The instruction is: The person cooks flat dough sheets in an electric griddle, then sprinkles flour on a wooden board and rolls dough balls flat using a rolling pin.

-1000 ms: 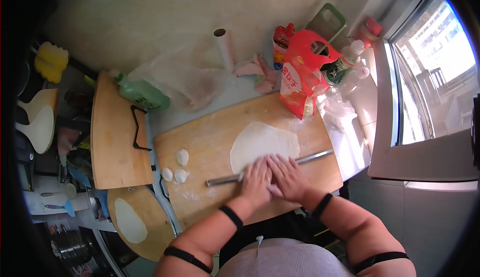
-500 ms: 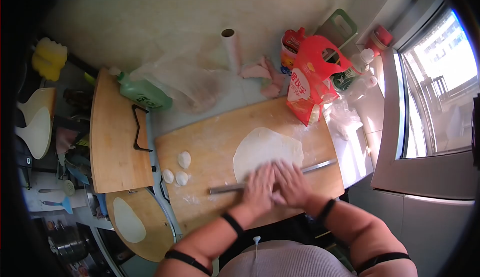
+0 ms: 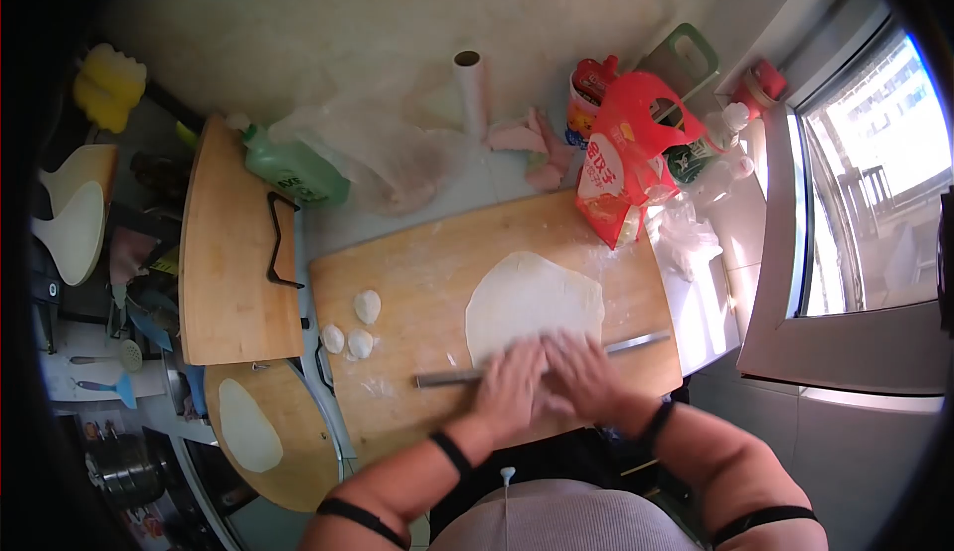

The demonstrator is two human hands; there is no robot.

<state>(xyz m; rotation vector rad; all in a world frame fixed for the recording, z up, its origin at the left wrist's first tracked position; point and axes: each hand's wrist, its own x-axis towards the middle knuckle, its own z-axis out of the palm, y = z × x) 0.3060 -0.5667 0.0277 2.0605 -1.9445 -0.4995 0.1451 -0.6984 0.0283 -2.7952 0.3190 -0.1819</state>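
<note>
Metal rod (image 3: 445,379) is seen in the head view laid crosswise on the wooden board (image 3: 417,253), its middle covered by both hands. Long axis runs left to right at a slight slant, left end nearer the body, right end farther. Left hand (image 3: 511,382) and right hand (image 3: 584,377) are set side by side, palms down, fingers extended forward and held close, thumb sides almost meeting; fingertips blurred, contact under the palms hidden. Neither hand is clearly nearer the rod; it is covered by both. Dough sheet (image 3: 537,298) is spread flat just beyond the rod, straight ahead of the fingertips; outline roughly round, no strong long axis. Its near edge is hidden by the hands, so overlap with the rod cannot be told. Three dough balls (image 3: 367,306) are grouped on the board, left of the sheet, beyond the rod's left end. Second dough sheet (image 3: 249,428) is laid on the round board (image 3: 310,457) at lower left. Red bag (image 3: 621,173) is stood at the far right corner.
</note>
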